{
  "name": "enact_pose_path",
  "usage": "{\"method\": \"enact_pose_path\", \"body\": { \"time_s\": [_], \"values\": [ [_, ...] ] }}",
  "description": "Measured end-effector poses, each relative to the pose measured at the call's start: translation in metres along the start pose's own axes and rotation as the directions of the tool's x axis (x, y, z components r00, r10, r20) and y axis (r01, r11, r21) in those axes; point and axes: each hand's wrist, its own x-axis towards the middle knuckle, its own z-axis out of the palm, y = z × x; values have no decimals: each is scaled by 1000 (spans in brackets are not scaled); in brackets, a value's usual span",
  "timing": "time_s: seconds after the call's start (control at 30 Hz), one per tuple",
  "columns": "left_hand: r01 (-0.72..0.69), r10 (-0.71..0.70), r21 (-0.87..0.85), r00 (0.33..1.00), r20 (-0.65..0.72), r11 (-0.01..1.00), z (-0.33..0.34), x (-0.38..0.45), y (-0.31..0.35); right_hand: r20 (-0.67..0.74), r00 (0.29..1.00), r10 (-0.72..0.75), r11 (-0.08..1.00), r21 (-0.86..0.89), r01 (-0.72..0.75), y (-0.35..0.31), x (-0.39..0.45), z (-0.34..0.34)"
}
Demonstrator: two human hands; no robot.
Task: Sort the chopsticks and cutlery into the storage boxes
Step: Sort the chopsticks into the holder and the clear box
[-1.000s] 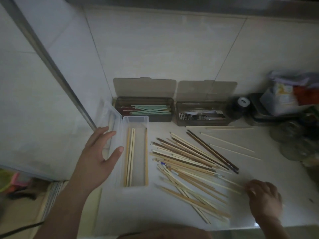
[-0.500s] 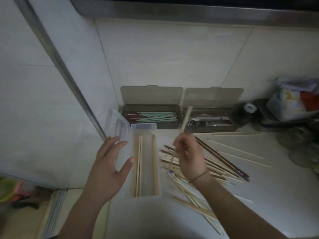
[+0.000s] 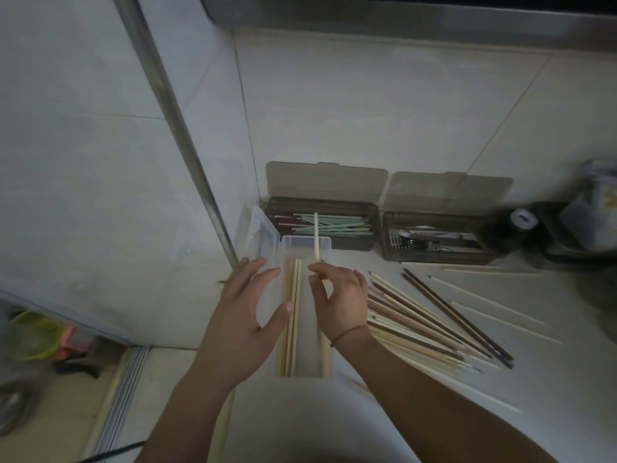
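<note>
The right hand (image 3: pixel 340 295) pinches one pale chopstick (image 3: pixel 316 237) between thumb and fingertips, so its grip is closed on that stick. The chopstick stands nearly upright over the far end of the clear box (image 3: pixel 305 243), and its top reaches in front of the brown box (image 3: pixel 322 228) behind. A thin cord is around the right wrist. The left hand (image 3: pixel 248 312) has its grip released: the fingers are spread and straight, and they rest against the left wall of the clear box, with the thumb over its inside. In the clear box lie a few wooden chopsticks (image 3: pixel 293 315) along its length. Its lid (image 3: pixel 262 235) stands open at the left. The brown box holds green chopsticks (image 3: pixel 337 225). To the right of it a second brown box (image 3: pixel 437 238) holds metal cutlery (image 3: pixel 430 240). To the right of the clear box, a pile of chopsticks (image 3: pixel 430 322) lies on the table (image 3: pixel 551 379), pale and dark ones mixed.
</note>
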Motion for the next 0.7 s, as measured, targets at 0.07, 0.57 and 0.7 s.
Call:
{"method": "enact_pose_path", "body": {
  "time_s": [0.07, 0.57, 0.7],
  "values": [
    [2, -2, 5, 1000, -5, 1000, 0, 0, 1, 32, 999, -23, 998, -57, 25, -1, -2, 0],
    [20, -20, 19, 1000, 14, 1000, -1, 2, -4, 884, 427, 192, 555, -457, 696, -6, -26, 1],
    [8, -8, 26, 1000, 23, 1000, -1, 2, -5, 850, 520, -88, 764, -278, 583, 0, -37, -9]
  ]
}}
